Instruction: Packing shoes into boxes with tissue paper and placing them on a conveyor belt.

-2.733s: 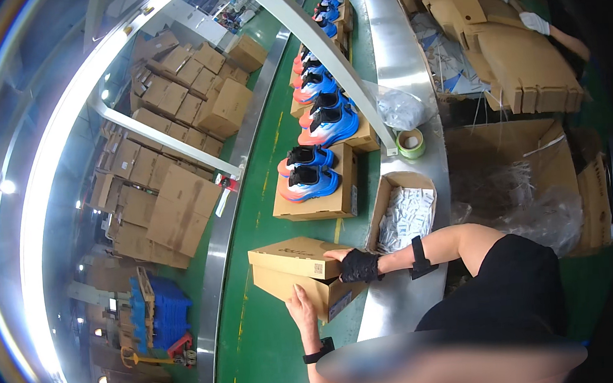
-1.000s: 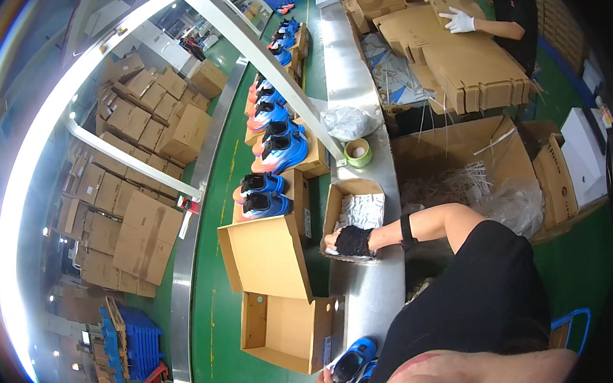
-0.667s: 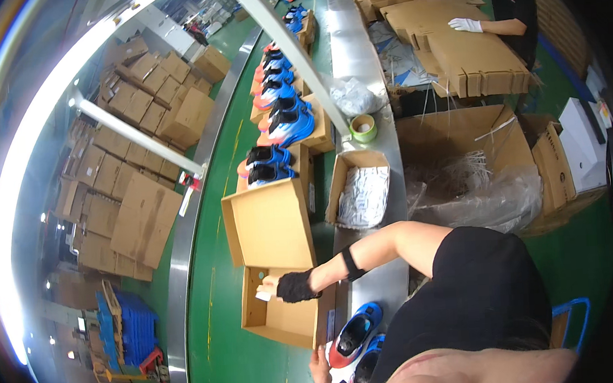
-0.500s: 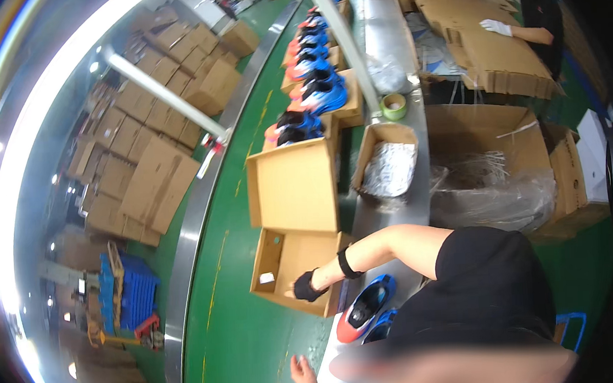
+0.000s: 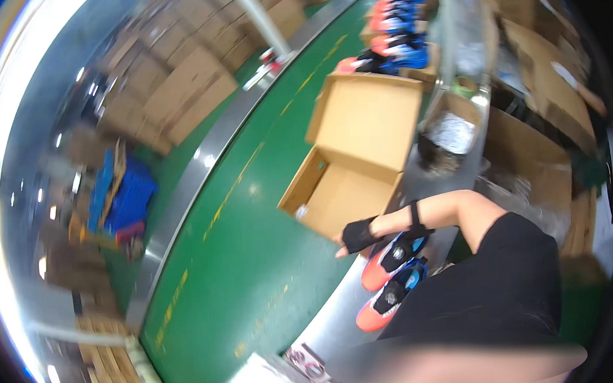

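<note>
On the green conveyor belt (image 5: 254,243) lies an open brown cardboard shoebox (image 5: 355,189), lid tipped back presumably for access, a small white packet (image 5: 301,211) at its left. The left hand is out of view; the black-wrapped right hand (image 5: 353,239) is by the near corner, grip unclear. Rightward, orange-and-blue shoes (image 5: 389,294) sit alongside, likely for easy reach.

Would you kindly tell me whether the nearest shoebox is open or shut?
Open: the shoebox has its lid raised, its inside showing.
</note>
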Available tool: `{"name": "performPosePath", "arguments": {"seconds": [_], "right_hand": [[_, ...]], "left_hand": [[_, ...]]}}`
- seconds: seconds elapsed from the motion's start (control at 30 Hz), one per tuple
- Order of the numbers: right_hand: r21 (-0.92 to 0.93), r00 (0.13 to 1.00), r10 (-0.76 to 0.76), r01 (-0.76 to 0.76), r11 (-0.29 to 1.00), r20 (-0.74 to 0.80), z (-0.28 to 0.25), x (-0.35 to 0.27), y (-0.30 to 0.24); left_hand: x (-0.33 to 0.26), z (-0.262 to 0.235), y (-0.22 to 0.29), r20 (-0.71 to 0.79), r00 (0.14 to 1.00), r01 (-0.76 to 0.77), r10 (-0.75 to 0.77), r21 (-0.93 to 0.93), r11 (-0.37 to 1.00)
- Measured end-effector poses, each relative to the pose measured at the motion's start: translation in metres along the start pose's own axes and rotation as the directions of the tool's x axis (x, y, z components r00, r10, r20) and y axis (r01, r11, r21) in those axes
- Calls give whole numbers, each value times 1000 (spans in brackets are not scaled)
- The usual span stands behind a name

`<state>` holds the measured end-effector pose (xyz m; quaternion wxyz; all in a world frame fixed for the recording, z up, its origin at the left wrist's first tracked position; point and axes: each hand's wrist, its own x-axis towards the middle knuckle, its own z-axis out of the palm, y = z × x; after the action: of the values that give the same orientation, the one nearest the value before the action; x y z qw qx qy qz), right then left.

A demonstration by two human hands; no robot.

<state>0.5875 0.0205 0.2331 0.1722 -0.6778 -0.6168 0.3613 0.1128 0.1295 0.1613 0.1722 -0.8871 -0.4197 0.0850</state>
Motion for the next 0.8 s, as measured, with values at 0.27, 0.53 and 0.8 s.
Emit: {"name": "performPosePath", "arguments": {"seconds": [0.27, 0.53, 0.8], "right_hand": [[-182, 1000, 20, -21, 983, -4, 31, 14, -17], [-113, 993, -84, 94, 989, 87, 40, 35, -53], [82, 984, 82, -97, 992, 161, 52, 39, -45]], "left_hand": [[-78, -45, -57, 313, 688, 725, -655, -240, 646], [-96, -48, -65, 181, 540, 795, -822, -432, 426], [-107, -45, -27, -96, 623, 672, -776, -443, 594]]}}
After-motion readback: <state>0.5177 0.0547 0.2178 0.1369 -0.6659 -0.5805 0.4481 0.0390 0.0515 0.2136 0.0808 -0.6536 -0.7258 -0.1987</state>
